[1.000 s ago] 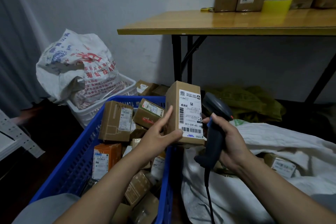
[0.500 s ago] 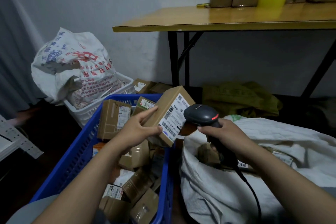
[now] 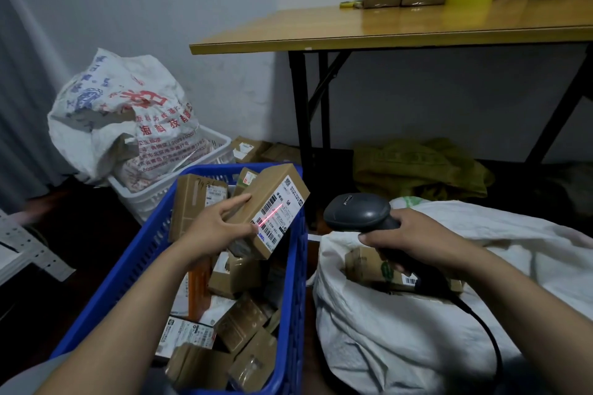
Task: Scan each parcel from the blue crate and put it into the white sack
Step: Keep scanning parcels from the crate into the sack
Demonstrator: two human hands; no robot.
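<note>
L hand (image 3: 213,229) grips tilted parcel (image 3: 269,209) above blue crate (image 3: 141,253), red scan line across its label. R hand (image 3: 414,236) wrapped round scanner (image 3: 359,213) handle, over white sack (image 3: 417,340) opening, boxes inside. Crate left, sack right.

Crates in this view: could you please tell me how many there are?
2. The blue crate stands in front, below the left hand; the white crate stands behind it by the wall, holding a printed sack. Others may be hidden out of view.
</note>
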